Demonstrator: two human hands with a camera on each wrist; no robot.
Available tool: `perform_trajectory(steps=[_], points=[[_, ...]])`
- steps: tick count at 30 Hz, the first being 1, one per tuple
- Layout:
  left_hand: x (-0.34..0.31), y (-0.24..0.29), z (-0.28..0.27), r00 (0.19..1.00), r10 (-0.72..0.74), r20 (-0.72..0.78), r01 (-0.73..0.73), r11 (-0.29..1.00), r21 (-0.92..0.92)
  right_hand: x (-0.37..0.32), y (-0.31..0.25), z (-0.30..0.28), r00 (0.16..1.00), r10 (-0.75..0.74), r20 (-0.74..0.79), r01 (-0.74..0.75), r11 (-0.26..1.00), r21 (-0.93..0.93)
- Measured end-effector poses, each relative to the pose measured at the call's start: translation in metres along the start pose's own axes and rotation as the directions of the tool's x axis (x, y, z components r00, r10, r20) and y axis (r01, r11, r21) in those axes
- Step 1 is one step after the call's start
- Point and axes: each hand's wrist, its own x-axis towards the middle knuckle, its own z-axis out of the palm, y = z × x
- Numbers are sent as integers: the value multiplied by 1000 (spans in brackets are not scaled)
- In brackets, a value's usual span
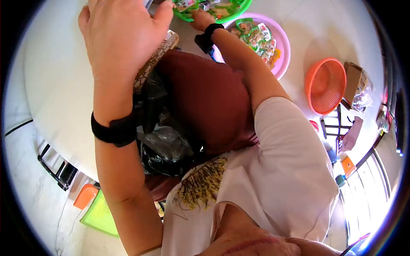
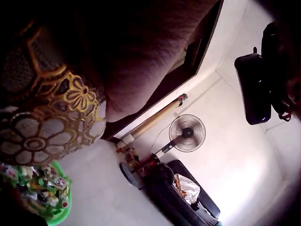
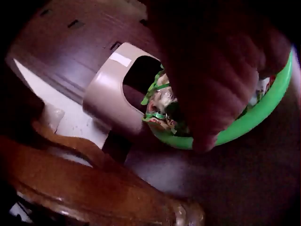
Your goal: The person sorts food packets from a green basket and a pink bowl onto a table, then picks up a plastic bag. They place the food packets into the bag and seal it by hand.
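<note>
My left hand (image 1: 119,34) lies at the edge of the white round table (image 1: 55,85), its back to the camera. The fingertips run out of view at the top, beside a gold lace-patterned cloth (image 1: 156,57) (image 2: 42,132). My right hand (image 1: 200,19) (image 3: 216,75) reaches into a green basin (image 1: 226,19) (image 3: 254,117) (image 2: 66,207) of small snack packets (image 3: 160,106). Its fingers are down among the packets, and the frames hide whether they hold one. Both wrists wear black bands.
A pink basin (image 1: 285,47) with more packets sits beside the green one. An orange basket (image 1: 326,85) and a cardboard box (image 1: 352,81) stand to the right. A dark red cloth (image 1: 205,98) and a black plastic bag (image 1: 164,145) lie on my lap. A beige stool (image 3: 110,94) stands below, and a fan (image 2: 187,133) farther off.
</note>
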Motion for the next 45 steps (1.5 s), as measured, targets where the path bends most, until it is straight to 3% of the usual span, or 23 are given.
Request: perform_trajectory(steps=[3, 7, 8, 9, 11, 14, 17, 21, 22, 25, 28, 31, 32, 35, 36, 39, 40, 43, 45], points=[[3, 0, 1, 1000, 4, 9, -4, 1000, -10, -16, 5, -10, 993, -19, -117, 22, 999, 25], [2, 5, -4, 999, -34, 36, 33, 999, 21, -58, 25, -39, 907, -266, -325, 312, 945, 95], [2, 8, -5, 998, -49, 27, 48, 998, 29, -75, 26, -54, 909, -255, -329, 293, 953, 72], [3, 10, -7, 998, -55, 31, 54, 998, 22, -87, 38, -60, 862, -320, -394, 368, 928, 52], [3, 11, -9, 997, -66, 38, 65, 998, 13, -115, 54, -75, 888, -329, -320, 334, 942, -42], [4, 10, -9, 997, -69, 31, 68, 998, 11, -134, 84, -79, 892, -417, -175, 343, 876, -340], [1, 6, -5, 998, -57, -6, 57, 998, 12, -140, 85, -83, 899, -417, -135, 323, 839, -438], [3, 0, -9, 998, -25, 61, 24, 1000, 6, -111, 52, -80, 946, -309, -101, 284, 937, -202], [3, 1, -10, 997, -22, 68, 23, 1000, -8, -98, 50, -69, 882, -403, -245, 367, 913, -179], [3, 0, -8, 998, -21, 56, 22, 999, -24, -46, 35, -42, 912, -344, -221, 367, 928, 71], [2, 1, -2, 1000, -8, 13, 9, 1000, -24, 6, 20, -15, 976, -13, -218, 68, 967, 247], [4, 0, -5, 995, -33, 92, 32, 999, 12, 60, 21, 19, 947, 281, -153, -165, 838, 520], [4, 0, -5, 994, -34, 100, 33, 999, 15, 66, 19, 20, 926, 368, -88, -229, 731, 643], [3, 3, -4, 998, -17, 64, 17, 1000, 7, 91, 25, 33, 921, 387, -38, -294, 758, 583], [2, 4, -4, 999, -14, 51, 14, 1000, 12, 100, 26, 46, 929, 324, -178, -200, 845, 496], [3, 10, -4, 998, -31, 62, 28, 998, 63, 75, 8, 18, 875, 447, -185, -299, 800, 519], [3, 10, -3, 997, -35, 64, 31, 997, 66, 77, 9, 19, 910, 353, -218, -231, 868, 439], [4, 11, -2, 995, -50, 92, 42, 995, 92, 77, 8, 25, 867, 445, -224, -321, 843, 431], [4, 10, -4, 994, -50, 101, 39, 993, 110, 84, 13, 19, 907, 409, -97, -332, 839, 431]])
